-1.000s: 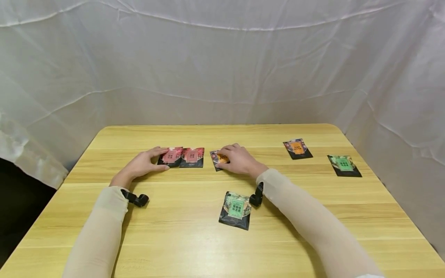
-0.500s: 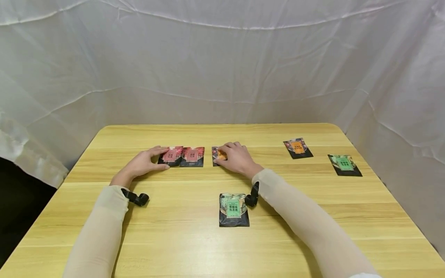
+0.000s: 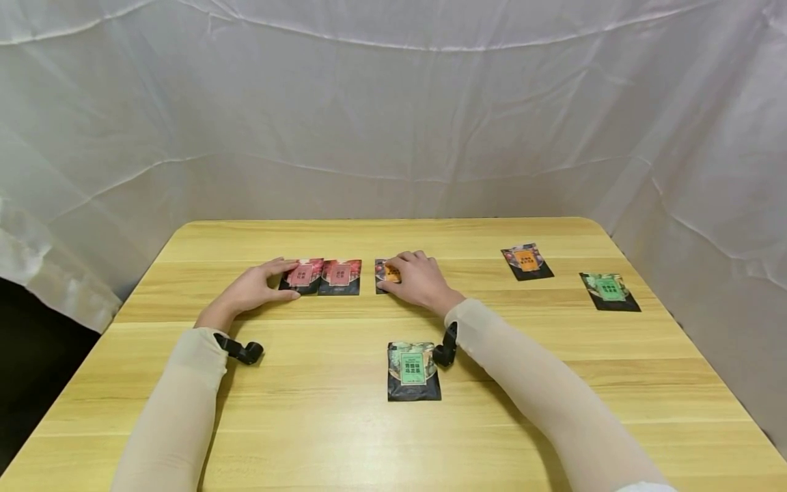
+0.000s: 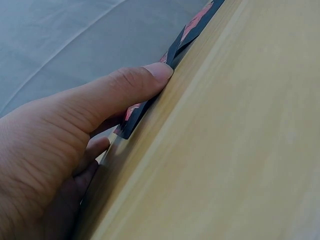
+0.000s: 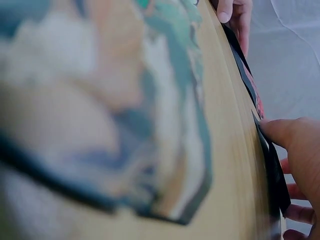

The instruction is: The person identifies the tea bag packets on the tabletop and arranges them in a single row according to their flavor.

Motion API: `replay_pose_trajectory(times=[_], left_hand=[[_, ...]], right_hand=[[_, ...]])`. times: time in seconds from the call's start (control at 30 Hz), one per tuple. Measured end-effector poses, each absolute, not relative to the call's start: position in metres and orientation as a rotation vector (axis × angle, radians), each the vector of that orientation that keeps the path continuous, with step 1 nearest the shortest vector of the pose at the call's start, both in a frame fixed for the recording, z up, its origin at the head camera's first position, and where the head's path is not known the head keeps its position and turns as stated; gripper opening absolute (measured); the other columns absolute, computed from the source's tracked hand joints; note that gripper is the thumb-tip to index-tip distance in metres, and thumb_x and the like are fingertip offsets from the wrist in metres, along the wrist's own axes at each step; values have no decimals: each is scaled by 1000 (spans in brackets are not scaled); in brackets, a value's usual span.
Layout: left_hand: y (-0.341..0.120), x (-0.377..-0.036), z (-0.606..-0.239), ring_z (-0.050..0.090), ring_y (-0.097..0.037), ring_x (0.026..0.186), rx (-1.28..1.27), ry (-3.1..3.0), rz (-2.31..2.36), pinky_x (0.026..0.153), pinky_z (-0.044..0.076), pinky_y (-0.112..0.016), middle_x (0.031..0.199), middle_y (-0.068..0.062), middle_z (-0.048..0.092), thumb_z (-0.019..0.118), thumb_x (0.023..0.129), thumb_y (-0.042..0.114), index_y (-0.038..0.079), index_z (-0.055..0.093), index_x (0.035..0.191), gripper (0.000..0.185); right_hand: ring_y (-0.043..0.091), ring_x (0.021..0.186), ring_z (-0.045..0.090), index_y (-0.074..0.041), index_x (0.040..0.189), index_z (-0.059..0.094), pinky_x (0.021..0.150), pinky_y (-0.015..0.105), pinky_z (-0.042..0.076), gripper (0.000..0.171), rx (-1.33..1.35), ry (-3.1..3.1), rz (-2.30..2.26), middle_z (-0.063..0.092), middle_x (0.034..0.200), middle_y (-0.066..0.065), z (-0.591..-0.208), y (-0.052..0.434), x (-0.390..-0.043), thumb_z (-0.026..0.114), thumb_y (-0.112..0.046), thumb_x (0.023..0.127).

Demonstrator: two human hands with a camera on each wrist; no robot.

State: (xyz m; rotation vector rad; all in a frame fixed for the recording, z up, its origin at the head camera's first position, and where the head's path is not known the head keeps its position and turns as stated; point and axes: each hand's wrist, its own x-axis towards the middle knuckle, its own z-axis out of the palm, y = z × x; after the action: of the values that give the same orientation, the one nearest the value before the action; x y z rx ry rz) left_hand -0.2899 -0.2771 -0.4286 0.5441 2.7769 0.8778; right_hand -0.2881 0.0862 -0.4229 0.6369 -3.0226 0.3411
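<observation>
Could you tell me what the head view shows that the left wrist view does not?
Only the head view shows the right hand on an orange packet, two green packets and another orange packet. Only the left wrist view shows the thumb pressed against the packet's edge. Both show the left hand at a red packet on the table.

Packets' (image 3: 414, 370) label print too small, nothing legible

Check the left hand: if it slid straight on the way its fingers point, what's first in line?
The left hand points right along the table. Its fingers already rest on the left red packet; next in line is the second red packet beside it, likely before the orange packet under the right hand.
</observation>
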Motion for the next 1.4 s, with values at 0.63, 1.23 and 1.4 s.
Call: replay_pose_trajectory(times=[0.63, 1.23, 1.4], left_hand=[[-277, -290, -428, 21, -44, 143, 554, 2779, 871, 111, 18, -65, 158, -20, 25, 73, 80, 59, 19, 41, 151, 88], [-277, -291, -429, 22, -43, 143, 558, 2781, 868, 111, 19, -65, 157, -19, 26, 73, 79, 61, 20, 42, 150, 88], [-277, -291, -429, 22, -43, 143, 551, 2780, 870, 111, 19, -65, 157, -19, 26, 73, 78, 62, 20, 42, 150, 89]], right_hand=[[31, 127, 45, -21, 139, 56, 103, 54, 37, 62, 637, -2991, 375, 52, 140, 6, -419, 86, -287, 55, -61, 92], [31, 126, 46, -23, 141, 56, 103, 50, 37, 62, 682, -3046, 311, 54, 140, 3, -415, 76, -286, 54, -62, 92], [31, 126, 47, -24, 139, 57, 102, 51, 36, 59, 676, -2997, 352, 55, 139, 4, -416, 79, -285, 54, -61, 93]])
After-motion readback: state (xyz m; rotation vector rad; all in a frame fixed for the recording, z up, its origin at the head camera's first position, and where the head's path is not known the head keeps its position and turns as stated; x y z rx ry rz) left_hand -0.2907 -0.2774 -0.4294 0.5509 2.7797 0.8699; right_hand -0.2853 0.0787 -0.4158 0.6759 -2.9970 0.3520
